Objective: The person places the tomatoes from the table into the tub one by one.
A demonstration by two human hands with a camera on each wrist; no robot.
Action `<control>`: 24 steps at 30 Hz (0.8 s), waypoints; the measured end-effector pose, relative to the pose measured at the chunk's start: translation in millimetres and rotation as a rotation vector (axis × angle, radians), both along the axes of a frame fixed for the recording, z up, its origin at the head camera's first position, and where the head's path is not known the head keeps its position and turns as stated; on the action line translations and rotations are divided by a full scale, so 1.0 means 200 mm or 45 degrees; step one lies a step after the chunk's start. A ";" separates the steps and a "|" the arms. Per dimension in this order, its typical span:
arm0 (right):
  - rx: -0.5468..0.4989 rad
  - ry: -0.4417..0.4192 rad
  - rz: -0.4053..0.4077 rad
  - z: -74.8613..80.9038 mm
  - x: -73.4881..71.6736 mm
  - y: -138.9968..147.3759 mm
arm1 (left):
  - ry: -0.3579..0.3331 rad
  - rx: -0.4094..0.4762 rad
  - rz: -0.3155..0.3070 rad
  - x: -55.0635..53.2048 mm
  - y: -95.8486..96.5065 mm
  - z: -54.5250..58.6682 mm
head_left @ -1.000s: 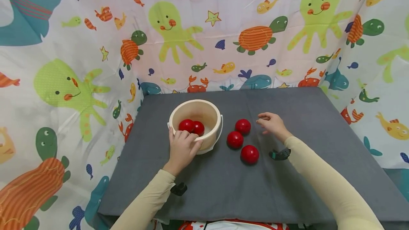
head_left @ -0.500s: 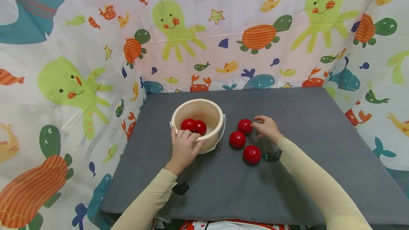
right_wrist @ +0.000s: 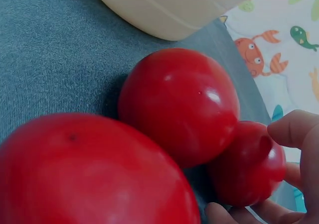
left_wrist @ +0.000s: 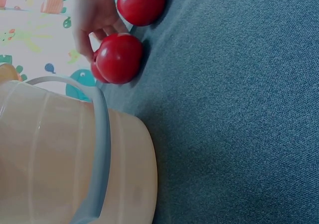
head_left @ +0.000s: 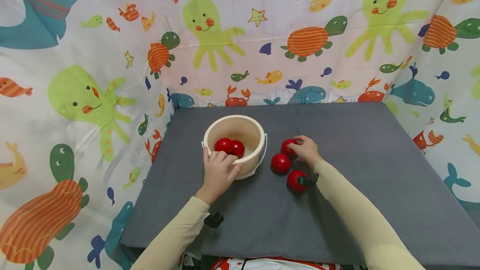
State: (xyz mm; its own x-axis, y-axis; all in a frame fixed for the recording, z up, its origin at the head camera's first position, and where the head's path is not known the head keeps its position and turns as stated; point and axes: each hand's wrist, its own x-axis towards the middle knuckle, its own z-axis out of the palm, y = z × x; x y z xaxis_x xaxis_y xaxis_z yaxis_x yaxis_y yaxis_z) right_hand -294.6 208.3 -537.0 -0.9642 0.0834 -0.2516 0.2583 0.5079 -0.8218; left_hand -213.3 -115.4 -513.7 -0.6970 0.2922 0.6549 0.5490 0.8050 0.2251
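Note:
My left hand (head_left: pixel 217 174) grips the near rim of a cream bucket (head_left: pixel 252 165), fingers over the edge and thumb outside. Inside the bucket lie two red balls, a left one (head_left: pixel 223 145) and a right one (head_left: pixel 238 149). On the table to its right, my right hand (head_left: pixel 308 151) grips the farthest red ball (right_wrist: pixel 244 169), thumb on one side and fingers curled round the other. A second red ball (head_left: pixel 280 163) sits close beside it. The nearest red ball (head_left: pixel 293 181) is partly covered by the right wrist's black strap in the head view.
The bucket's pale handle (left_wrist: pixel 103 149) hangs down along its right side. A grey cloth (head_left: pixel 255 216) covers the table. Behind and at both sides hangs a white curtain (head_left: pixel 225 7) printed with sea animals.
My right hand has moved left to the farthest red ball and taken hold of it. My left hand stays on the bucket's rim. The head view has shifted slightly.

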 end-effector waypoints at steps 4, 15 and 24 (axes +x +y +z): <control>0.010 0.019 -0.034 -0.02 -0.02 -0.02 | -0.006 -0.005 0.002 0.00 0.00 0.00; -0.003 0.023 -0.105 -0.02 -0.04 -0.07 | -0.004 -0.001 -0.004 -0.01 -0.01 0.00; -0.003 0.023 -0.102 -0.02 -0.03 -0.07 | 0.002 0.010 -0.015 0.00 -0.01 0.01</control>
State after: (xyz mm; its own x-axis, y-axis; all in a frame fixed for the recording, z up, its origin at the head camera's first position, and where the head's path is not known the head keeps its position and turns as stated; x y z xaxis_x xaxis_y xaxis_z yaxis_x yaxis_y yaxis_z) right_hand -301.4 194.1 -541.1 -0.9588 0.1599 -0.2348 0.2834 0.4842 -0.8278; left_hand -212.7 -117.6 -512.0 -0.6924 0.2953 0.6584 0.5590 0.7965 0.2306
